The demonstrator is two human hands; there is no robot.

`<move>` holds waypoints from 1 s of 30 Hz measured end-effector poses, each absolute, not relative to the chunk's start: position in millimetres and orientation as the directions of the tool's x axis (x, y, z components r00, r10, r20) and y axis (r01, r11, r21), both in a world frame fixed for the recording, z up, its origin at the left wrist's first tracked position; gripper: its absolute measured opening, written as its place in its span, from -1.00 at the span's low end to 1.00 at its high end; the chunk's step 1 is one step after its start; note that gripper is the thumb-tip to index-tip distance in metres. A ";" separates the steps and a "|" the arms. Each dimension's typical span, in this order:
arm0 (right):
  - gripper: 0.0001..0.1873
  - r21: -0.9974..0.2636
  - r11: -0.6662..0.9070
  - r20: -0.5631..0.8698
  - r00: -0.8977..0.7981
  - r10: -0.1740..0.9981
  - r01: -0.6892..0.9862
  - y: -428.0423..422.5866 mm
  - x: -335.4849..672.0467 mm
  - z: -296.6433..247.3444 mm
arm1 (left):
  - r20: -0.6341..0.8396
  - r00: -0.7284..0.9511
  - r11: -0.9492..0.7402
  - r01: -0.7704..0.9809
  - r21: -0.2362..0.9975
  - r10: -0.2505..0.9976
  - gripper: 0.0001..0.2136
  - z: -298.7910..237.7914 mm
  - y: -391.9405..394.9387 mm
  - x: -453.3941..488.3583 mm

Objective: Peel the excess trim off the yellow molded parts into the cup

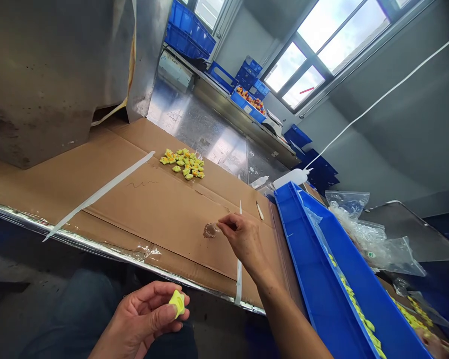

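Note:
In front of the table's edge, my left hand [149,319] pinches a small yellow toy piece [177,303] with a hollow in its face, between thumb and fingers. My right hand [243,242] is over the cardboard, thumb and forefinger pressed together beside a small clear, shiny round patch [210,230]. Whatever those fingertips may hold is too small to make out. Farther back on the cardboard [164,209] lies a pile of small yellow figures [187,162] with orange marks.
A long blue bin [299,254] with yellow pieces stands at the right. Near it are a white-handled tool [260,210], white squeeze bottles [290,178] and clear plastic bags [377,239]. A metal housing [60,75] rises at left. Another person's hand [430,344] shows lower right.

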State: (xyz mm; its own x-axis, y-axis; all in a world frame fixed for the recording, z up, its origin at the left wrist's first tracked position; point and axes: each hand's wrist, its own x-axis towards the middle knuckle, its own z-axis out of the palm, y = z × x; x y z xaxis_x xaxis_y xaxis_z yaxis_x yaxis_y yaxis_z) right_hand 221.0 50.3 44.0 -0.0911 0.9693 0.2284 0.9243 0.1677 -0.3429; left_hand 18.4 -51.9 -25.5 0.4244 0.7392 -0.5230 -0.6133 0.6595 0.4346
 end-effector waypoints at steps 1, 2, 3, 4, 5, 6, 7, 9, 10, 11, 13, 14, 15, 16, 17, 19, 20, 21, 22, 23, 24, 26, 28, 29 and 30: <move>-0.86 -0.341 0.167 0.225 -0.092 0.970 0.925 50.3 220.9 44.0 | -0.524 0.423 0.660 -0.612 0.436 0.739 -0.78 -25.4 -52.0 18.4; -0.85 -0.340 0.166 0.222 -0.092 0.971 0.926 50.3 220.7 43.9 | -0.525 0.421 0.659 -0.613 0.436 0.739 -0.78 -25.3 -52.1 18.3; -0.85 -0.339 0.165 0.219 -0.093 0.971 0.926 50.3 220.6 43.6 | -0.526 0.419 0.658 -0.614 0.436 0.740 -0.78 -25.2 -52.2 18.3; -0.85 -0.338 0.164 0.216 -0.093 0.972 0.927 50.3 220.6 43.3 | -0.527 0.416 0.656 -0.616 0.435 0.741 -0.78 -25.2 -52.3 18.3; -0.85 -0.338 0.163 0.214 -0.092 0.972 0.927 50.4 220.6 42.9 | -0.526 0.415 0.654 -0.619 0.435 0.742 -0.78 -25.1 -52.4 18.3; -0.85 -0.337 0.162 0.213 -0.092 0.973 0.927 50.5 220.6 42.6 | -0.525 0.415 0.653 -0.620 0.434 0.743 -0.78 -25.0 -52.4 18.2; -0.85 -0.337 0.160 0.213 -0.091 0.973 0.928 50.6 220.7 42.2 | -0.524 0.416 0.653 -0.621 0.434 0.743 -0.79 -24.9 -52.5 18.1; -0.86 -0.337 0.156 0.213 -0.087 0.973 0.928 50.7 221.1 41.7 | -0.520 0.421 0.655 -0.619 0.434 0.743 -0.79 -25.0 -52.5 17.9; -0.86 -0.338 0.154 0.213 -0.084 0.973 0.929 50.8 221.3 41.4 | -0.519 0.424 0.656 -0.617 0.435 0.743 -0.80 -25.1 -52.5 17.9; -0.87 -0.338 0.153 0.213 -0.083 0.974 0.929 50.7 221.6 41.1 | -0.519 0.424 0.656 -0.616 0.435 0.742 -0.80 -25.4 -52.5 17.9; -0.87 -0.340 0.150 0.213 -0.080 0.974 0.928 50.4 222.0 40.4 | -0.520 0.424 0.657 -0.616 0.434 0.742 -0.80 -26.2 -52.6 18.2; -0.87 -0.342 0.150 0.214 -0.078 0.974 0.928 50.1 222.1 40.1 | -0.519 0.423 0.655 -0.619 0.434 0.743 -0.80 -26.6 -52.6 18.3; -0.87 -0.344 0.150 0.215 -0.078 0.973 0.927 49.8 222.2 39.9 | -0.516 0.423 0.653 -0.621 0.434 0.745 -0.80 -26.9 -52.7 18.5; -0.87 -0.346 0.150 0.217 -0.077 0.973 0.926 49.5 222.2 39.9 | -0.514 0.423 0.652 -0.623 0.433 0.746 -0.80 -27.1 -52.7 18.6; -0.87 -0.349 0.150 0.217 -0.076 0.973 0.925 49.2 222.1 39.9 | -0.512 0.425 0.651 -0.623 0.433 0.747 -0.80 -27.0 -52.8 18.6; -0.87 -0.356 0.152 0.219 -0.076 0.973 0.922 48.9 221.9 40.6 | -0.510 0.428 0.652 -0.621 0.435 0.746 -0.80 -26.3 -52.7 18.4; -0.87 -0.361 0.153 0.219 -0.076 0.973 0.920 48.9 221.7 41.2 | -0.511 0.427 0.653 -0.618 0.437 0.746 -0.80 -25.7 -52.6 18.2; -0.86 -0.367 0.154 0.219 -0.075 0.973 0.918 49.0 221.5 41.7 | -0.513 0.426 0.654 -0.617 0.438 0.745 -0.80 -24.9 -52.4 18.1; -0.86 -0.374 0.154 0.219 -0.074 0.973 0.915 49.2 221.3 42.2 | -0.514 0.424 0.653 -0.617 0.439 0.746 -0.80 -23.9 -52.3 18.1; -0.86 -0.382 0.153 0.219 -0.071 0.973 0.911 49.4 221.1 42.5 | -0.516 0.422 0.653 -0.618 0.438 0.745 -0.79 -22.9 -52.1 18.2; -0.86 -0.393 0.150 0.219 -0.066 0.974 0.907 49.7 220.9 42.5 | -0.521 0.419 0.653 -0.620 0.435 0.744 -0.78 -21.9 -51.9 18.3; -0.86 -0.421 0.141 0.216 -0.052 0.975 0.896 50.3 220.6 41.9 | -0.530 0.412 0.653 -0.625 0.427 0.741 -0.76 -20.2 -51.8 18.7; -0.87 -0.464 0.126 0.209 -0.030 0.977 0.877 50.4 220.2 40.9 | -0.532 0.401 0.645 -0.634 0.426 0.746 -0.75 -19.7 -52.1 19.3; -0.88 -0.493 0.116 0.204 -0.015 0.979 0.862 50.2 220.0 40.8 | -0.532 0.398 0.642 -0.637 0.426 0.748 -0.75 -20.1 -52.3 19.6; -0.88 -0.528 0.102 0.194 0.002 0.981 0.843 49.9 219.9 41.2 | -0.531 0.396 0.640 -0.640 0.426 0.749 -0.75 -20.8 -52.4 19.9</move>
State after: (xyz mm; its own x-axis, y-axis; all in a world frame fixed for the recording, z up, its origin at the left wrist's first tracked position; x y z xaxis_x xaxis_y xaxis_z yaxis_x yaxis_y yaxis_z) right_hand 219.9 49.9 41.2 0.0023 0.9810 0.1938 0.8431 0.1023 -0.5279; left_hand 19.9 -52.4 -20.8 0.3956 0.7494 -0.5309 -0.6401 0.6395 0.4257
